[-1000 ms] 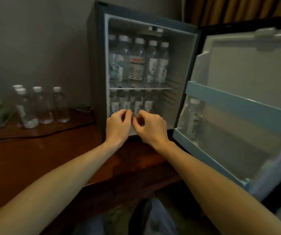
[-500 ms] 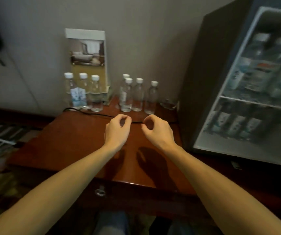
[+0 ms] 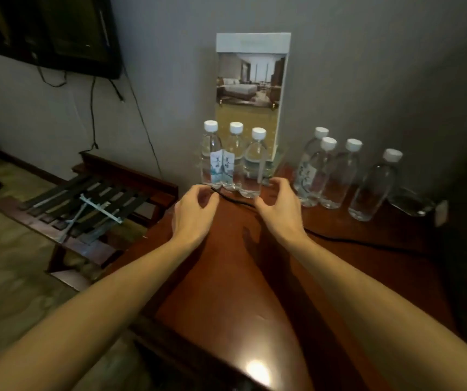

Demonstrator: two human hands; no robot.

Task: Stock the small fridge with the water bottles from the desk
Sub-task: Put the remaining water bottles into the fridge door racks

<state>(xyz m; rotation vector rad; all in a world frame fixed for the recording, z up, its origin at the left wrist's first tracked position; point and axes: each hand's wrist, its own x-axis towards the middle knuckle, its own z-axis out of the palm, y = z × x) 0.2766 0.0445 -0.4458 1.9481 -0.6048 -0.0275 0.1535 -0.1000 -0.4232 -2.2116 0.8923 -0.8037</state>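
Over a dark wooden worktop [image 3: 226, 277], we reach both bare arms toward three bottles [image 3: 232, 165] of water standing upright in a close row before a card [image 3: 252, 80] propped against the wall. Our left hand [image 3: 195, 210] and right hand [image 3: 280, 206] hover either side of that row, near the bases, fingers half-curled and grasping nothing. Another four bottles [image 3: 339, 179] stand just to the right; the fridge is out of view.

We judge the step to be picking up the next bottles. To do it well, we would wrap each hand round a body at mid-height, not the cap, lift straight up so the neighbours stay standing, and clear the black cable [image 3: 235, 200] that crosses the worktop just in front of the bases, since it could trip a bottle.

Two of the three bottles carry pale labels with dark brush-style characters, too small for us to read. The card shows a hotel bedroom photograph; its top strip is unreadable.
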